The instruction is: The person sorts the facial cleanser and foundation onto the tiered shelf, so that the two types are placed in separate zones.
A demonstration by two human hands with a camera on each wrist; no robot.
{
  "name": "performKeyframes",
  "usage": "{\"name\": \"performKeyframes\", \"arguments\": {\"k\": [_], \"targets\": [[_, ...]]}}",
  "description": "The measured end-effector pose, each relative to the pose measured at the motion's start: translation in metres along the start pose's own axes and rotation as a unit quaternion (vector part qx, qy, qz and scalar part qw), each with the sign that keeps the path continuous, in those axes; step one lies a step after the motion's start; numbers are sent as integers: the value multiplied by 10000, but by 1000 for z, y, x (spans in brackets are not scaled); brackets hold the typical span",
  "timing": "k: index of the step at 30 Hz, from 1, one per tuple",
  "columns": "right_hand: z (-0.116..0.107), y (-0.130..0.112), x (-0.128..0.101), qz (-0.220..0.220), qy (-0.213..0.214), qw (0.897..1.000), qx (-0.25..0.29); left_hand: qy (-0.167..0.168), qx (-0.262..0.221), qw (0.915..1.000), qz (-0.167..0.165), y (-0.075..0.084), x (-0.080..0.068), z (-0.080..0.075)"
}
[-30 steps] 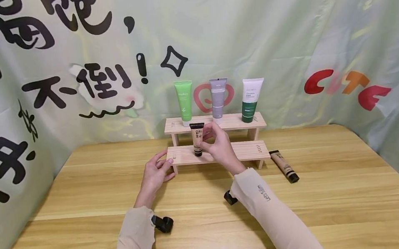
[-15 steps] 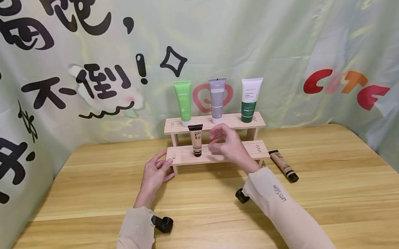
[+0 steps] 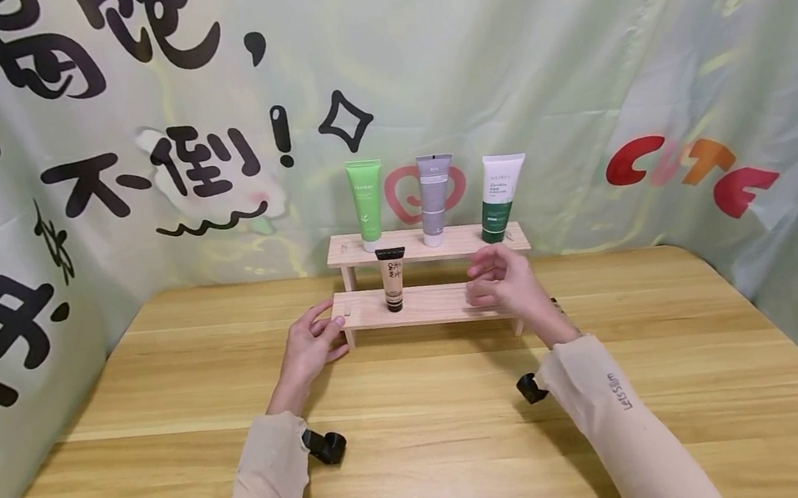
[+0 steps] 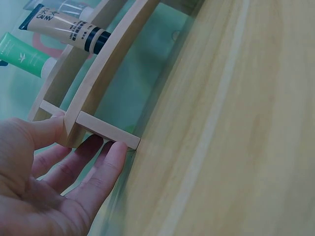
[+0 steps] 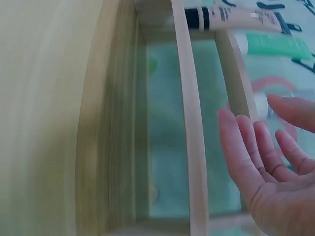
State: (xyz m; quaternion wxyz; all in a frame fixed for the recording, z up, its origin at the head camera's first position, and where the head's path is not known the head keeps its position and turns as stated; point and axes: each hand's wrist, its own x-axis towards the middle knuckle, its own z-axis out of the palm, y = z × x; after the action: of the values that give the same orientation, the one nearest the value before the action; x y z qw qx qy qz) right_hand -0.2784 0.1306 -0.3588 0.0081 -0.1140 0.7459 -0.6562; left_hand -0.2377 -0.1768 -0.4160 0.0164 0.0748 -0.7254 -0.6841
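A two-step wooden shelf [image 3: 444, 304] stands at the table's back middle. A beige tube with a black cap [image 3: 393, 279] stands cap-down on its lower step, free of both hands. My left hand [image 3: 329, 334] rests with straight fingers against the lower step's left end; in the left wrist view the thumb [image 4: 47, 130] lies on the wood and the fingers [image 4: 106, 167] reach under the end piece. My right hand [image 3: 485, 284] hovers with relaxed fingers in front of the lower step's right part and holds nothing. Its fingers [image 5: 256, 147] show beside the shelf edge [image 5: 189, 123].
On the top step stand a green tube [image 3: 368, 205], a grey tube [image 3: 436, 199] and a white-and-green tube [image 3: 501, 196]. Printed cloth walls [image 3: 91, 155] close in the wooden table [image 3: 425, 447] at the back and both sides.
My right hand has let go of the beige tube, which now stands alone on the lower step, and has moved right along the shelf. The left hand has stayed put.
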Motion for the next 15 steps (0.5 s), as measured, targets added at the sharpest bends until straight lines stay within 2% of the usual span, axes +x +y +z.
{"name": "performKeyframes", "arguments": {"k": [12, 15], "targets": [[-55, 9, -18, 169, 157, 9990, -383, 20, 40, 10000, -7, 2, 0, 0], [-66, 10, -22, 137, 266, 9970, -718, 15, 73, 10000, -5, 2, 0, -1]]}}
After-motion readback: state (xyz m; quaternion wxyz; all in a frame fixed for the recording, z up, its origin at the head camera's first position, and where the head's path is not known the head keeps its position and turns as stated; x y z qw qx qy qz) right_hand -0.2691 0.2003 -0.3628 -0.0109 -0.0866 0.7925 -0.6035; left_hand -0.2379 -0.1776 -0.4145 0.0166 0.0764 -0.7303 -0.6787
